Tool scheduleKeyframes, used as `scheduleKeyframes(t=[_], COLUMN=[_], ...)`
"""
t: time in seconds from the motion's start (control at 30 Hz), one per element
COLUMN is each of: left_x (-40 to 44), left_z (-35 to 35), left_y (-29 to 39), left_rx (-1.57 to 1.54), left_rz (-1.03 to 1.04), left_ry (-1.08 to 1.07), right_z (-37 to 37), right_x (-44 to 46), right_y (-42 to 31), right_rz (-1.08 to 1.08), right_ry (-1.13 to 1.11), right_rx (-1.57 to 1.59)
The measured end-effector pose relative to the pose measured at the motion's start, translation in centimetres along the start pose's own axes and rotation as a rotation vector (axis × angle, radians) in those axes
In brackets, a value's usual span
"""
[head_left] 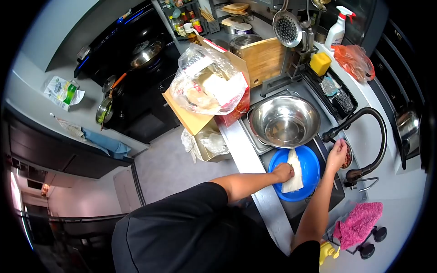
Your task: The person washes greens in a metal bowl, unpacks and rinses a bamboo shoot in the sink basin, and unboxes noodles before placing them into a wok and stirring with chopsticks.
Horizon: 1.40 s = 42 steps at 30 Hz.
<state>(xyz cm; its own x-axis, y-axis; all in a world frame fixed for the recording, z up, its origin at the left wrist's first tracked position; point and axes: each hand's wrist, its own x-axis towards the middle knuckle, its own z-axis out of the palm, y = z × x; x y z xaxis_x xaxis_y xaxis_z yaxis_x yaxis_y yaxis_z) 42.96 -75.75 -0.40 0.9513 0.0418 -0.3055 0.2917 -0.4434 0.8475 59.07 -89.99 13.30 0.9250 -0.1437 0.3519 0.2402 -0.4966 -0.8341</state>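
Your left hand (283, 172) is closing its fingers together on the left edge of the pale flat piece (295, 176); how firmly they are gripping, you cannot tell. That piece is lying within the outline of the blue basin (312, 168), its far end pointing to the steel bowl (300, 111). Your right hand (337, 156) is gathering its fingertips beside the small bowl of reddish food (349, 157); whether they are holding something, you cannot tell.

You seem to be steadying the piece with the left while the right is working by the small bowl. For moving the right hand, the situation is calling for a low path, because the black tap (383, 141) is curving round this hand and its nozzle is hanging just ahead. Forward from the basin, the steel bowl's rim is limiting you. Your left forearm is crossing the counter edge (243, 159), and more room seems to be opening towards your body.
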Motion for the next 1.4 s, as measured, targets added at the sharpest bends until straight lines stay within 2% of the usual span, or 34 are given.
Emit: scheduleKeyframes(t=[0.03,0.07,0.13,0.17,0.2,0.23,0.3,0.33,0.37,0.4,0.43,0.47,0.5,0.53,0.57,0.6,0.63,0.67,0.77,0.8,0.83,0.9,0.93,1.0,1.07,1.13,1.2,1.27,1.33,1.37,1.4], left_x=[-0.2,-0.1,0.9,4.7,4.1,3.4,2.8,0.8,-0.1,-0.8,-1.9,-2.7,-3.1,-1.6,0.3,-2.2,-5.1,-5.7,-7.2,-7.5,-8.6,-10.6,-11.7,-13.2,-14.3,-15.2,-17.5,-21.9,-28.3,-32.7,-35.4], left_z=[0.1,0.2,0.5,3.7,3.4,2.8,1.9,-1.1,-1.7,-1.9,-1.9,-1.9,-1.9,-1.4,0.1,-3.7,-7.9,-9.7,-13.4,-13.9,-14.9,-16.4,-16.8,-16.8,-16.8,-15.6,-16.6,-22.4,-29.0,-32.3,-36.8], left_y=[0.3,1.5,4.7,1.7,2.4,3.2,4.6,6.1,8.0,7.5,6.6,6.0,6.0,2.3,-1.2,2.2,6.0,6.1,5.3,5.0,5.9,7.2,7.6,8.2,8.1,6.5,2.2,-2.7,-10.0,-14.0,-19.6], left_rx=[-0.114,-0.369,-0.881,-1.318,-1.479,-1.632,-1.53,-1.424,-1.029,-0.799,-0.568,-0.33,-0.47,-1.063,-1.654,-1.585,-1.514,-1.479,-1.479,-1.46,-1.395,-1.213,-1.125,-1.046,-0.942,-0.802,-0.576,-0.48,-0.651,-0.704,-0.724], left_rz=[-0.005,-0.189,-0.557,-0.621,-0.583,-0.554,-0.632,-0.638,-0.748,-0.49,-0.234,0.018,0.07,-0.01,-0.168,-0.357,-0.544,-0.506,-0.464,-0.451,-0.475,-0.411,-0.378,-0.322,-0.216,-0.132,0.022,-0.08,-0.354,-0.482,-0.599], left_ry=[0.009,0.02,0.033,-0.218,-0.298,-0.39,-0.521,-0.599,-0.194,-0.123,-0.044,0.032,0.004,-0.293,-0.646,-0.534,-0.421,-0.478,-0.65,-0.677,-0.693,-0.713,-0.717,-0.752,-0.755,-0.752,-0.846,-0.847,-0.652,-0.346,-0.102], right_z=[-0.5,-1.0,-1.4,-0.6,0.1,0.2,-1.1,-2.4,-4.0,-5.3,-6.2,-6.4,-4.9,-4.1,-3.0,-2.4,-3.1,-2.8,-5.8,-7.8,-9.3,-12.8,-14.7,-17.5,-19.2,-17.5,-12.3,-8.1,-9.8,-10.5,-8.0], right_x=[-2.2,-4.6,-11.2,-14.0,-17.0,-17.9,-17.0,-16.2,-15.3,-14.4,-14.7,-14.6,-14.9,-16.5,-17.3,-17.2,-18.1,-17.8,-19.6,-19.7,-19.7,-20.0,-20.2,-21.2,-22.5,-21.9,-20.3,-21.4,-23.5,-24.3,-25.8], right_y=[-1.4,-3.1,-7.4,-5.7,-3.1,-1.3,1.7,2.0,1.0,-0.7,-5.1,-6.4,-4.3,-0.8,1.2,2.7,3.0,2.5,-5.0,-7.5,-10.9,-19.3,-22.2,-28.2,-28.2,-24.6,-17.7,-10.8,-5.2,-4.5,-12.8], right_rz=[-0.117,-0.239,-0.186,-0.3,-0.391,-0.304,-0.127,-0.05,0.022,0.084,-0.041,-0.114,-0.179,-0.222,0.342,0.895,1.019,1.11,0.781,0.726,0.628,0.352,0.125,-0.142,-0.324,-0.355,-0.114,0.032,0.02,-0.044,-0.417], right_ry=[0.024,0.05,-0.019,-0.187,-0.357,-0.355,-0.334,-0.367,-0.416,-0.472,-0.197,-0.041,0.016,0.094,-0.08,-0.194,-0.054,0.06,-0.001,-0.173,-0.218,-0.197,-0.186,-0.074,-0.051,0.041,0.173,0.127,0.083,0.105,0.323], right_rx=[-0.09,-0.181,0.125,0.154,0.17,0.074,-0.135,-0.244,-0.344,-0.435,-0.191,-0.097,0.058,0.179,0.455,0.764,0.86,0.981,0.584,0.555,0.546,0.528,0.483,0.428,0.718,0.779,0.454,-0.143,-0.538,-0.606,-0.537])
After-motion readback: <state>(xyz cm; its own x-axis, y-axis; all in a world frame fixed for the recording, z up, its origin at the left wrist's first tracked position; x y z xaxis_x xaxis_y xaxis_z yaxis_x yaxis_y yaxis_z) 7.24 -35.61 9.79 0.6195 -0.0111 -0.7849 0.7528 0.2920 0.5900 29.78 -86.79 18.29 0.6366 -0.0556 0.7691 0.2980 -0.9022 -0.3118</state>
